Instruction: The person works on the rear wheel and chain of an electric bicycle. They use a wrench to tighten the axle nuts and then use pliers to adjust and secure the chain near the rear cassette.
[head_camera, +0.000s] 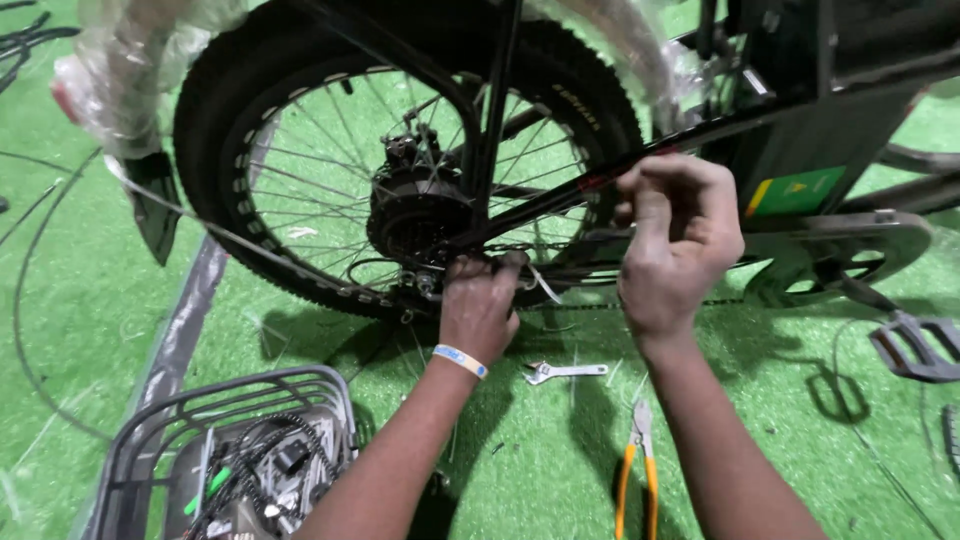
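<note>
Black frame tube (600, 185): runs on a slant from the rear hub (418, 212) up to my right; its long axis climbs rightward, and my right hand (675, 240) sits on it, fingers pinched shut on something small I cannot make out.
Left hand (480, 305): lower and nearer the hub, just under the axle, fingers curled closed around the chain area; what exactly they clamp is hidden.
White tie end (545, 285): sticks out between my two hands, closer to the left.
Rear wheel (300, 150): fat tyre and spokes stand behind both hands.
On the green turf: small wrench (565, 372) and orange-handled pliers (636, 470) lie near my right forearm; grey basket (200, 420) sits left of my left arm; pedal (915, 345) well off to the right.
</note>
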